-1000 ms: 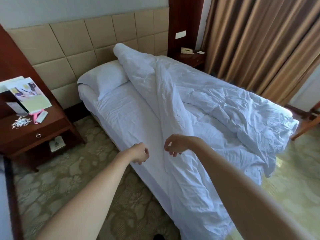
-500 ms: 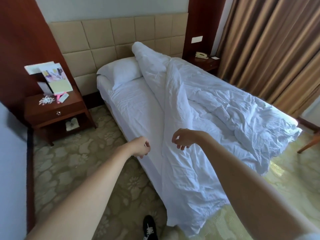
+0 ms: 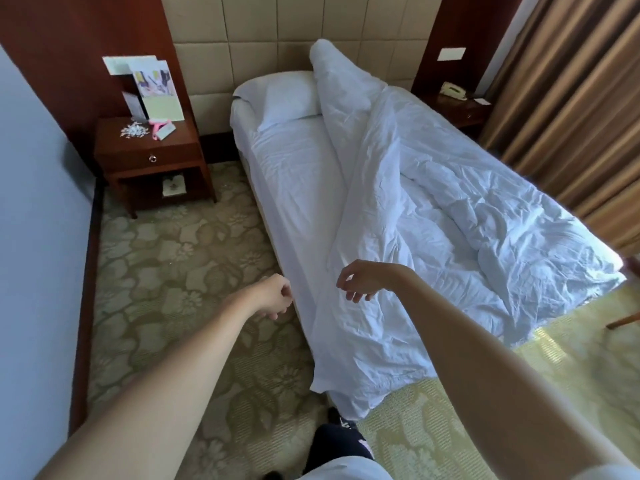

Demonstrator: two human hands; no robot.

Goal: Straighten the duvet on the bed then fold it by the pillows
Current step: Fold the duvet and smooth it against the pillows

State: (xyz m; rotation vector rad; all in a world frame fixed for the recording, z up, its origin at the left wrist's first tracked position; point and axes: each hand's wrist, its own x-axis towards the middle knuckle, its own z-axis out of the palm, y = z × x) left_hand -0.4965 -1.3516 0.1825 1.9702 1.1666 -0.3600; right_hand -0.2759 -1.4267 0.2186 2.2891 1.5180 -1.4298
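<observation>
Meanwhile my left hand [image 3: 273, 295] and right hand [image 3: 360, 280] hung with loosely curled fingers, holding nothing, over the rumpled duvet [image 3: 433, 216] at the bed's [image 3: 294, 188] foot.

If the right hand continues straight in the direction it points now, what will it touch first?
Most likely the duvet. The right hand reaches toward the bed with loosely curled fingers, holding nothing, above the duvet's folded-back edge near the foot. Depth is unclear from one view, so how far above the fabric it hangs I cannot tell.

White duvet [image 3: 450, 216], floral beige carpet [image 3: 194, 258], brown curtains [image 3: 568, 109].
</observation>
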